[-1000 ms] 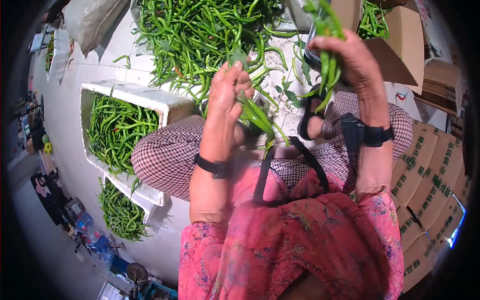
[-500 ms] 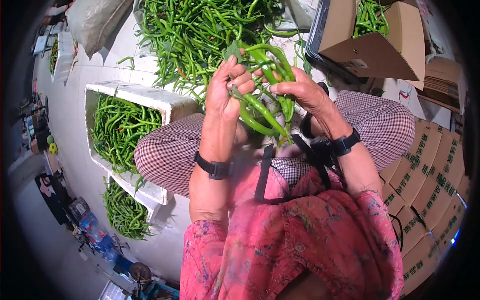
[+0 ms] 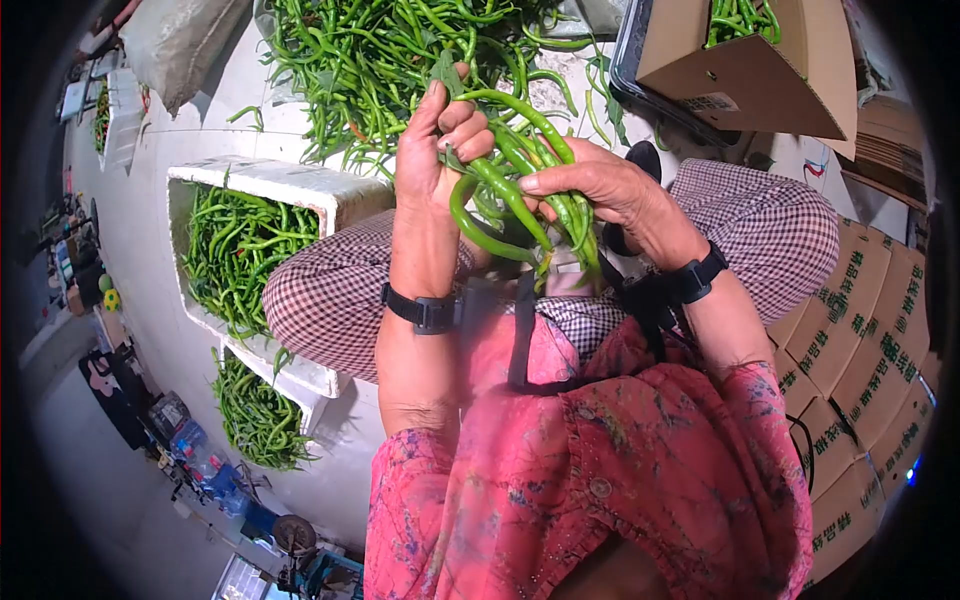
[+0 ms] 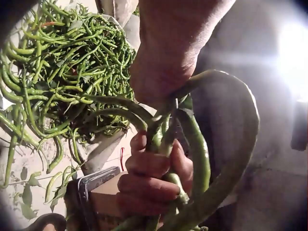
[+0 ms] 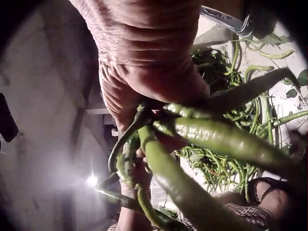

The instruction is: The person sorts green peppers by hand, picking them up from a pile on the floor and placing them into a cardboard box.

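In the head view my left hand [image 3: 437, 145] curls round several long green chili peppers [image 3: 505, 195], with a leaf sticking up by the thumb. Right beside it, my right hand [image 3: 610, 190] grips a bunch of green chilies, its thumb lying across them; their tips hang toward the lap. The left wrist view shows a curved chili [image 4: 245, 139] looping out below the left hand, while the right hand's fingers [image 4: 149, 175] wrap the bunch. Large chilies [image 5: 207, 134] spread from under the right hand in the right wrist view.
A big heap of green chilies [image 3: 370, 60] lies on the floor ahead. At the left stand a white foam box [image 3: 345, 195] of chilies and another pile [image 3: 258, 415]. A cardboard box [image 3: 760, 110] holding chilies sits at upper right; flattened cartons [image 3: 850, 350] lie at right.
My right hand has come down and left from beside the cardboard box with its chilies, and now meets the left hand. The left hand stays nearly in place, holding its chilies.
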`<state>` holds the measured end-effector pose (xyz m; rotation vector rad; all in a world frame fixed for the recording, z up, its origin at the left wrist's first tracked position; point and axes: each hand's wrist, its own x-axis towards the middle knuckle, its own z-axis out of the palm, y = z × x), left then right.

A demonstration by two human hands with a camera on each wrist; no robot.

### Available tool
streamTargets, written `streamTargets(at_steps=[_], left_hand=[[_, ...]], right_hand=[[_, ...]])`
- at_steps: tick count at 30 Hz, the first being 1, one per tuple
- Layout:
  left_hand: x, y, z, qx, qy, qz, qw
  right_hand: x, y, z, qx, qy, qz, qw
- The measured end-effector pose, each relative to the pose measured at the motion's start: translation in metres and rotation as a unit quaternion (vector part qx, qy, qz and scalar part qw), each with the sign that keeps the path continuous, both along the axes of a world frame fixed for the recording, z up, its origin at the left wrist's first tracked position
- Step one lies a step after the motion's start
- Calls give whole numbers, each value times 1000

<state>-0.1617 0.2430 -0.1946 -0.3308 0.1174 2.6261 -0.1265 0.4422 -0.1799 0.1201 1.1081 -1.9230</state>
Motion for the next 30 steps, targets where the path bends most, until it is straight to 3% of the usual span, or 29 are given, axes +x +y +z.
streamTargets(at_steps=[2, 4, 7, 8, 11, 13, 16, 19, 21, 22, 23, 24, 25, 27, 29, 30], left_hand=[[2, 0, 7, -25, -6, 6, 1000], [5, 0, 19, -196, 54, 56, 978], [5, -10, 32, -201, 61, 97, 973], [5, -16, 32, -152, 48, 114, 981], [5, -41, 41, -95, 27, 157, 983], [6, -56, 68, -132, 36, 196, 971], [9, -106, 118, -167, 80, 244, 952], [18, -182, 163, -292, 117, 326, 891], [25, -264, 164, -336, 222, 279, 872], [32, -295, 162, -476, 227, 270, 805], [36, -289, 156, -709, 143, 271, 635], [43, -284, 150, -878, 44, 248, 406], [56, -349, 124, -952, 80, 76, 286], [74, -305, 127, -963, 253, 13, -91], [77, -218, 150, -949, 171, 87, 252], [78, -181, 160, -914, 182, 70, 355]], right_hand=[[-4, 5, -4, 25, 23, 15, 999], [-5, 6, 1, 65, 52, 9, 996], [-6, 7, 31, 113, 25, -2, 993], [-4, 8, 45, 83, 14, -40, 996], [-11, 17, 29, 109, 39, -8, 993], [-12, 19, 27, 104, 43, -10, 994], [-15, 20, 23, 112, 17, -56, 992], [-15, 23, 13, 48, -15, -103, 993], [-14, 23, 15, 36, -27, -114, 992], [-14, 22, 15, 13, -52, -120, 991], [-13, 21, 17, -11, -78, -125, 989], [-12, 19, 20, -19, -87, -128, 988], [-12, 17, 21, -21, -86, -127, 988], [-13, 17, 21, -15, -78, -113, 990], [-11, 15, 23, -11, -78, -115, 990], [-10, 13, 26, -25, -78, -108, 991]])
